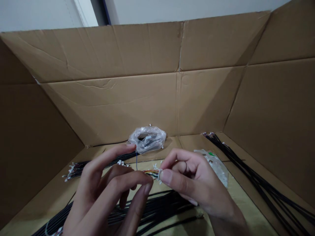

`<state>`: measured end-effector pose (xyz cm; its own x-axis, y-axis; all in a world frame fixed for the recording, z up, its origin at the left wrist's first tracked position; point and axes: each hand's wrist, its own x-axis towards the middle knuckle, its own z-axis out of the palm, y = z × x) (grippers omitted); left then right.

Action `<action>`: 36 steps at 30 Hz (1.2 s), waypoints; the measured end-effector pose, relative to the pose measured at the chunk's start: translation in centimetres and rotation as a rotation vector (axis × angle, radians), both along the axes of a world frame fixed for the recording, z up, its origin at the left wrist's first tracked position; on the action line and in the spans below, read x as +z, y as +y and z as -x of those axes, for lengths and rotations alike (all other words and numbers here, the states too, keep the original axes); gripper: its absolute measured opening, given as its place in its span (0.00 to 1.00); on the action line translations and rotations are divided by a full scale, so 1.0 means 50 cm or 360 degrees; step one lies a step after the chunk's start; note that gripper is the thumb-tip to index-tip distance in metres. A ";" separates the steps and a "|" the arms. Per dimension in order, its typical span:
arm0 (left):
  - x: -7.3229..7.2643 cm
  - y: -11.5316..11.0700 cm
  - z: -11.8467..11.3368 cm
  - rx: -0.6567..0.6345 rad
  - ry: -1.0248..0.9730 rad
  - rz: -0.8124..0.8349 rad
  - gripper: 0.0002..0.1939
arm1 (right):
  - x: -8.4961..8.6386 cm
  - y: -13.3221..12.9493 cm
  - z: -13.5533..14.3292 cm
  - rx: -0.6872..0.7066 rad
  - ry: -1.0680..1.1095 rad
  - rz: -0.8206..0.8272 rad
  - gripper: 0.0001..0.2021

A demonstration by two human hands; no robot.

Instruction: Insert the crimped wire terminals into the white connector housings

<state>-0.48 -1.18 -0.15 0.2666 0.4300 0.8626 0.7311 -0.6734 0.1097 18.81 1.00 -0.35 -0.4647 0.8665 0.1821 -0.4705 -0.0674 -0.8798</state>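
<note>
I hold a small white connector [159, 174] pinched between the thumb and forefinger of my right hand [194, 183], up close in front of me so I can see its open face. My left hand [110, 186] grips the thin coloured wires [150, 172] that run into that connector, thumb and forefinger closed on them just short of the plastic housing, so the two hands nearly touch. Holding both ends this tight keeps the tiny parts from wobbling. One blue wire [136, 162] stands up loose from between my left fingers.

I work inside a large cardboard box [147, 91] laid open toward me, its walls forming a screen on three sides; that keeps small pieces from rolling away. Below my hands lies a spread of black cables [162, 206] on the box floor, within easy reach. Another bundle of black cables with white ends [76, 168] lies to the left, behind my left hand, and a third long bundle [258, 183] runs along the right wall, well apart from the others, which looks like sorting by lot. A crumpled clear plastic bag [147, 139] with dark parts inside sits at the back, just beyond my fingertips. A second plastic bag [216, 165], with a green mark, lies under and behind my right hand.
</note>
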 end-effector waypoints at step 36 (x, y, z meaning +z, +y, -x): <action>0.003 -0.008 -0.008 0.0040 -0.0065 0.0056 0.09 | 0.005 0.002 0.001 0.0045 0.0036 0.0076 0.09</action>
